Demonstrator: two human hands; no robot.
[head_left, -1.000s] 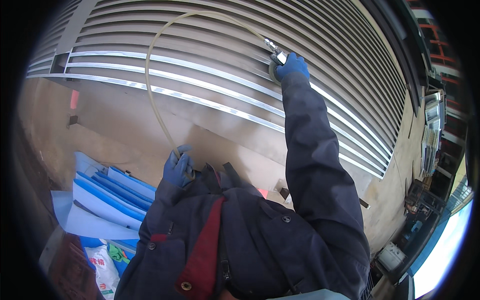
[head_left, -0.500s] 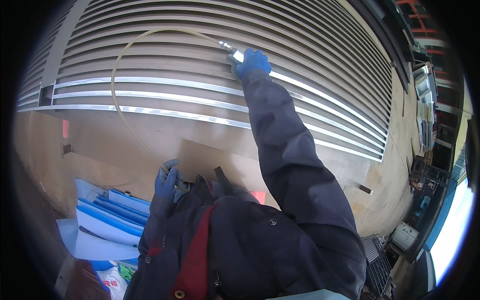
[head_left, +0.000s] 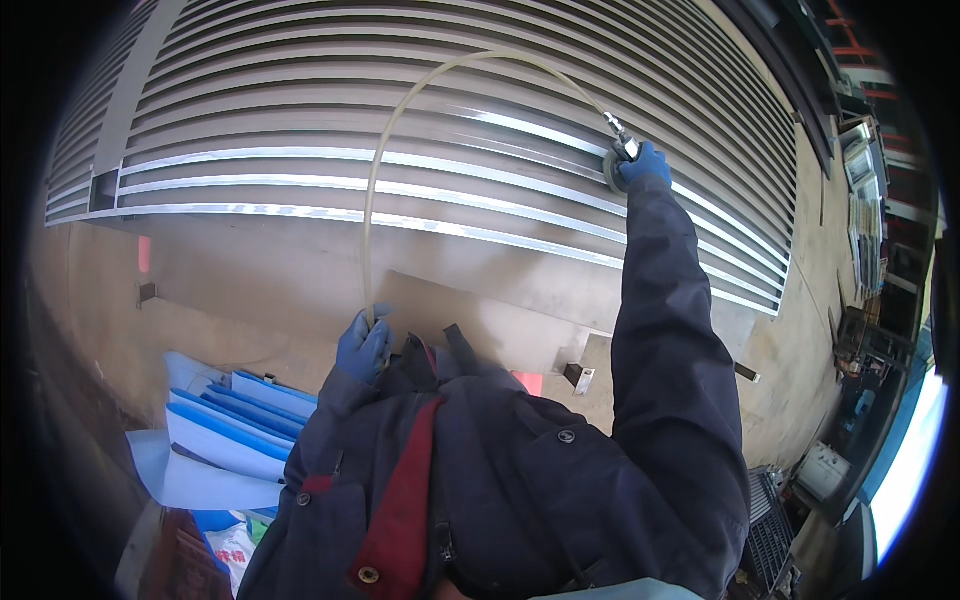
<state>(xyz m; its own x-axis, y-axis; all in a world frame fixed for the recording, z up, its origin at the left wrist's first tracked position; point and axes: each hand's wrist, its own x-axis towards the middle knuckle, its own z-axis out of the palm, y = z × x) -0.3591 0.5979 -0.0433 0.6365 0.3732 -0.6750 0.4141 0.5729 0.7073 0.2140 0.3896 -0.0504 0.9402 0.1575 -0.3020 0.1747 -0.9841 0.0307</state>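
Note:
My right hand (head_left: 648,166), in a blue glove, is wrapped round an air sander (head_left: 626,148) at the end of my outstretched arm. The sander's round disc lies against the slats of a long metal louvre panel (head_left: 300,157). A pale, clear air hose (head_left: 371,215) arches from the sander's metal coupling back toward my body. Close to my chest, my gloved left hand (head_left: 362,347) is closed round that hose. Several slats on the panel's near side shine bright; those farther away look dull and brownish.
Blue and white foam sheets (head_left: 225,415) are stacked at lower left, beside a white printed bag (head_left: 232,550). A square tube end (head_left: 578,376) sticks out below the panel. Stacked metal pieces (head_left: 862,200) stand along the right, with a white box (head_left: 822,470) nearer me.
My right hand has carried the sander rightward along the slats, and the hose arch has shifted right with it. A bright streak now shows on a slat left of the sander.

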